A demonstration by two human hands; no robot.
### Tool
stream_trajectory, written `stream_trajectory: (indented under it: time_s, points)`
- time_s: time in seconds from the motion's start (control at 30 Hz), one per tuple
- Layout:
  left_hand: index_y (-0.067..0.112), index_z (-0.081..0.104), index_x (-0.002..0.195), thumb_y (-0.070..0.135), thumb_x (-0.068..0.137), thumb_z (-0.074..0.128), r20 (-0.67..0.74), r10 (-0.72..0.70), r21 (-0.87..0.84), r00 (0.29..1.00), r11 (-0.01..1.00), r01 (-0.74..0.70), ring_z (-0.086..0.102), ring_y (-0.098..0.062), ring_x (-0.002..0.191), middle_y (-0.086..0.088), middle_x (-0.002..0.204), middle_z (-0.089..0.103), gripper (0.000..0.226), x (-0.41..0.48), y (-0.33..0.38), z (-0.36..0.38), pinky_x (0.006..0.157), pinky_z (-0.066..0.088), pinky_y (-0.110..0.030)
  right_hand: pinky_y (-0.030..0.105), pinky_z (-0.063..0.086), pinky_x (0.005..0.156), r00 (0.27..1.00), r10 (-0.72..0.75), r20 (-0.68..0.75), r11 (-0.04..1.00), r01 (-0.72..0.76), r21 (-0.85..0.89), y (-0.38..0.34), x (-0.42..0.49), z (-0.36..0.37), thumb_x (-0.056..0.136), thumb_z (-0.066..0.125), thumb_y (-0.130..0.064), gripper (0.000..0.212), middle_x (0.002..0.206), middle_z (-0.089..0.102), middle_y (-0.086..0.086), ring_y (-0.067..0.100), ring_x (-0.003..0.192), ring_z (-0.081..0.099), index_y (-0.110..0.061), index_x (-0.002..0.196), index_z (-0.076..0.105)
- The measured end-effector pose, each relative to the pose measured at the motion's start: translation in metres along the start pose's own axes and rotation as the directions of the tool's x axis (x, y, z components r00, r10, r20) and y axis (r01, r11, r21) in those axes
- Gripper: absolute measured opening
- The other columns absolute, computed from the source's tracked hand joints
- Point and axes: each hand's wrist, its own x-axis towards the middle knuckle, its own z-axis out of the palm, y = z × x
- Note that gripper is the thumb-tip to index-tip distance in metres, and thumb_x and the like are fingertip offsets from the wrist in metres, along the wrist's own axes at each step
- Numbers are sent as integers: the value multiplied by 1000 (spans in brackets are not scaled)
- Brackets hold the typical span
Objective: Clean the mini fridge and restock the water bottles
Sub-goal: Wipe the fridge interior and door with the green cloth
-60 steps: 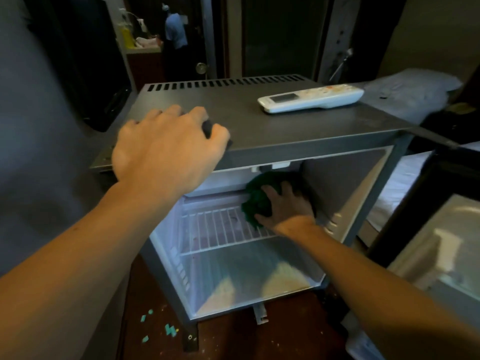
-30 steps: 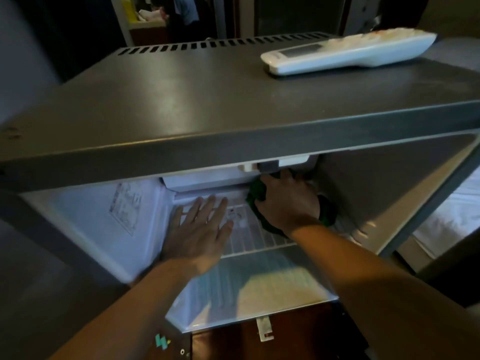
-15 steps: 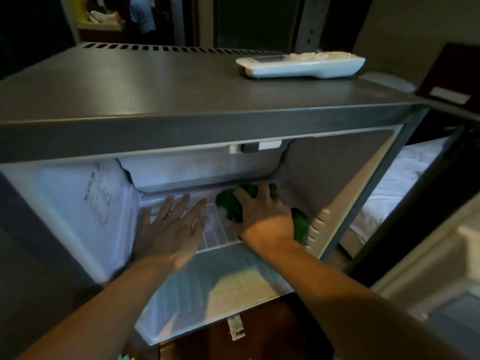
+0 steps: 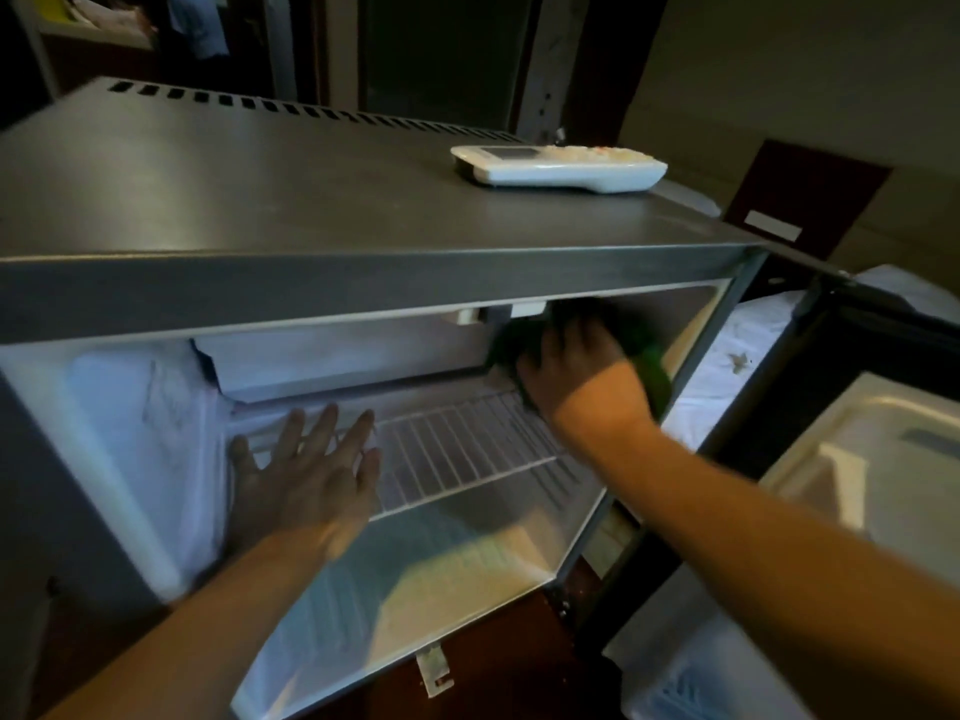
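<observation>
The grey metal mini fridge (image 4: 322,210) fills the frame's centre, its door (image 4: 857,459) swung open rightward; a bunched dark green cloth (image 4: 652,377) lies against its upper right inner wall.

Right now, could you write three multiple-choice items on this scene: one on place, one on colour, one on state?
1. Where does the white remote control lie? A) on top of the mini fridge B) on the floor C) on the bed
2. What colour is the cloth under the right hand? A) white B) green C) red
3. How is the left hand? A) gripping a bottle B) closed fist C) open, fingers straight
Key: 1 A, it rests on the grey top; 2 B, green shows beside the hand; 3 C, the fingers lie straight and spread.
</observation>
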Motion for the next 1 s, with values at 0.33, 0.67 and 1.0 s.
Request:
stream_trajectory:
  time_s: [0.33,0.67,1.0]
  points:
    - [47,-11,148,54,97,5,41,3,18,999,1000,-4,-9,-13,148,12,160,-13,54,-2,2,-5,115,2,-58,44,55,80,942,157,-296,981,-182,-60,42,38,-9,71,66,-24,37,104,72,13,34,93,68,-16,106,73]
    - [49,-6,148,55,97,8,22,-3,-34,1000,999,4,-7,-12,148,15,160,-10,53,-3,4,-5,115,2,-58,40,54,72,988,-81,-134,997,82,4,6,4,26,78,38,-17,43,94,71,20,37,71,66,-21,98,75]
    - [50,-5,148,55,97,8,-3,-13,-29,1000,1000,13,-6,-11,148,16,160,-9,53,0,2,-3,115,4,-57,35,53,61,1000,-13,-9,986,15,166,-34,-1,51,75,41,-20,38,92,70,21,34,61,63,-25,89,76]
